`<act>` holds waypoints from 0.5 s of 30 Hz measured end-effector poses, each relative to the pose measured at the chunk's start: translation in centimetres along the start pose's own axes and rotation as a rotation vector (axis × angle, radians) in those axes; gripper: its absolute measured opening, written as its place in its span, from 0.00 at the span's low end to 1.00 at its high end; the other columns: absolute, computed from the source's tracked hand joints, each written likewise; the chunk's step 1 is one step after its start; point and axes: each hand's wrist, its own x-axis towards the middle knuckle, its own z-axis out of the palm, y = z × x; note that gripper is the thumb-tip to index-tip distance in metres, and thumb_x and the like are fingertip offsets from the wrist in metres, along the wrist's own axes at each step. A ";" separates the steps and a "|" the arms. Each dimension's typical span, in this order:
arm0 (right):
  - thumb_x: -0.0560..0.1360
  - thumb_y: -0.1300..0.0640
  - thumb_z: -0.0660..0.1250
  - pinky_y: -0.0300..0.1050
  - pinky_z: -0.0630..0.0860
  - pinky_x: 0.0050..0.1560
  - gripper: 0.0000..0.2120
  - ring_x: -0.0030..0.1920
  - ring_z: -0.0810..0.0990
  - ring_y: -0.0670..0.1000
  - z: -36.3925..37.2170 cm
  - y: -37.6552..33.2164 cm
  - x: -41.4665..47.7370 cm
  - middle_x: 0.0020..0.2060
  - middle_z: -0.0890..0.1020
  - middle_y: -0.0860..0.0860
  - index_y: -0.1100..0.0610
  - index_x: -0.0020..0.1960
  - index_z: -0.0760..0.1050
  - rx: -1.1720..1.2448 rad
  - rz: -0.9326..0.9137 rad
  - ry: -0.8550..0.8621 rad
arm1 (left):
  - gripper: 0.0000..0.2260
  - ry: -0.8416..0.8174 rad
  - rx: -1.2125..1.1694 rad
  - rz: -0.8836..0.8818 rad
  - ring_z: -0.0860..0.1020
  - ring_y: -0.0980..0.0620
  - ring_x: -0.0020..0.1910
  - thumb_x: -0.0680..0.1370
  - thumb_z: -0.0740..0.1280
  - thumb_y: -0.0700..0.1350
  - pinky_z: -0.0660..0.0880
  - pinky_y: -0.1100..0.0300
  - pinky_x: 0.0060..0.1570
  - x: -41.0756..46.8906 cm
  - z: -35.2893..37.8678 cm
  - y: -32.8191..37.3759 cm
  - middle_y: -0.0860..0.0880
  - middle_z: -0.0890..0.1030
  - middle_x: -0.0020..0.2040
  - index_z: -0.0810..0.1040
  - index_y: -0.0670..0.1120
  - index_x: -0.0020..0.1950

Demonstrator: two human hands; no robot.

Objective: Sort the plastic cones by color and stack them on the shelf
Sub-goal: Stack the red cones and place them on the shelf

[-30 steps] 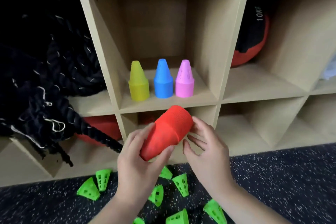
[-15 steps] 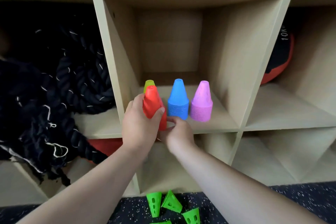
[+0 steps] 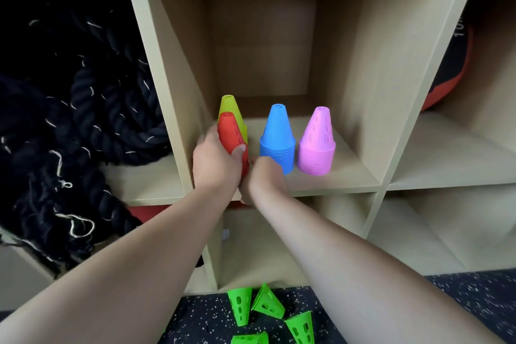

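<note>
Far left of frame: coiled black rope point(image 3: 83, 120) fills the left compartment of the wooden shelf point(image 3: 321, 186). Centre compartment, left to right: left hand point(image 3: 215, 165) wrapped round the red cone stack point(image 3: 230, 134), thumb across its front, fingers curled behind. The stack stands tip up at the front left of the compartment floor, leaning slightly, directly in front of the yellow cone stack point(image 3: 231, 109). Right hand point(image 3: 262, 179) just right of it, at the red stack's base, back of hand to camera; fingers hidden, so cannot tell whether it grips or only touches. Further right, blue cone stack point(image 3: 277, 139) and pink cone stack point(image 3: 317, 142), upright, side by side, close but apart. Count: four stacks on the shelf, one per colour. Right edge: a red-and-black medicine ball point(image 3: 446, 78) in the next compartment. Bottom centre, on the dark speckled floor point(image 3: 474, 301): four loose green cones point(image 3: 239, 307) lying tipped over, the lowest one cut by the frame edge.
</note>
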 end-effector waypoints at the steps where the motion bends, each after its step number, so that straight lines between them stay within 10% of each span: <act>1: 0.78 0.58 0.61 0.45 0.78 0.43 0.09 0.42 0.79 0.56 -0.2 -0.1 -0.1 0.45 0.80 0.53 0.58 0.52 0.79 -0.017 -0.030 0.006 | 0.25 0.001 -0.011 -0.005 0.76 0.44 0.62 0.76 0.73 0.49 0.71 0.55 0.60 0.4 0.4 0.0 0.46 0.78 0.64 0.71 0.49 0.72; 8: 0.74 0.57 0.64 0.43 0.77 0.56 0.25 0.50 0.79 0.48 -2.4 2.8 -3.2 0.38 0.78 0.41 0.55 0.71 0.72 0.039 -0.252 0.025 | 0.23 -0.035 0.040 -0.061 0.76 0.41 0.64 0.78 0.70 0.52 0.73 0.50 0.63 3.4 2.1 -1.0 0.44 0.79 0.64 0.70 0.47 0.71; 15: 0.73 0.54 0.73 0.37 0.73 0.62 0.28 0.60 0.77 0.40 -5.1 6.1 -5.1 0.61 0.79 0.43 0.48 0.71 0.71 0.135 -0.351 -0.007 | 0.30 -0.037 0.002 0.146 0.68 0.46 0.73 0.81 0.65 0.49 0.64 0.57 0.69 -3.4 -0.6 -2.0 0.44 0.69 0.74 0.58 0.45 0.81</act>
